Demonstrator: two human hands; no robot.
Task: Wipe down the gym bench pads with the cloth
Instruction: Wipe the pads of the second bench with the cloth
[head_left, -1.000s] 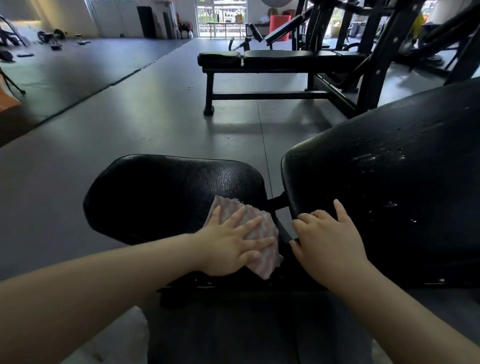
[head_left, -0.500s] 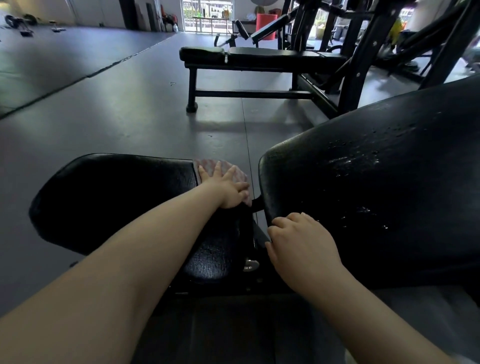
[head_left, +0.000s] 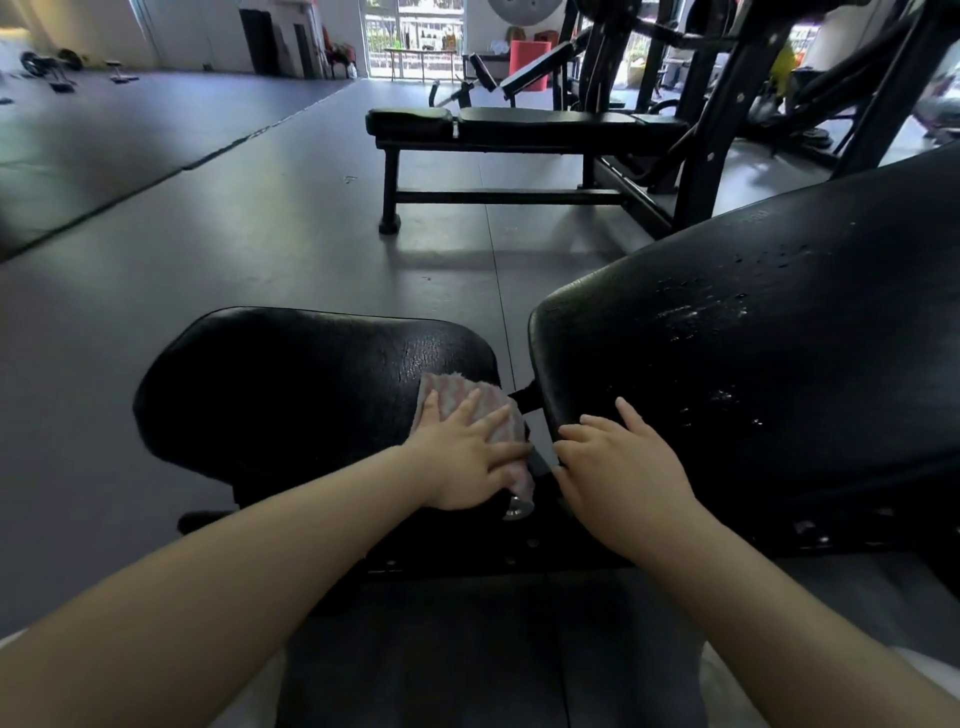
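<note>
A black seat pad (head_left: 291, 384) lies in front of me, and a larger tilted black back pad (head_left: 753, 364) rises to its right. A pink and white striped cloth (head_left: 457, 397) lies flat on the seat pad's right end. My left hand (head_left: 470, 457) presses on the cloth with straight, spread fingers and covers its near part. My right hand (head_left: 613, 462) rests on the lower left edge of the back pad, its fingers curled over the rim. The back pad's surface shows light scuffs or droplets.
A metal knob (head_left: 517, 506) sits in the gap between the two pads. Another flat black bench (head_left: 519, 124) stands further off on the grey floor (head_left: 208, 249), with black machine frames (head_left: 727, 93) behind it to the right. Loose weights (head_left: 49, 65) lie far left.
My left hand has pulled the cloth back from the far edge of the seat pad toward me along its right end. My right hand has kept its place on the back pad's edge.
</note>
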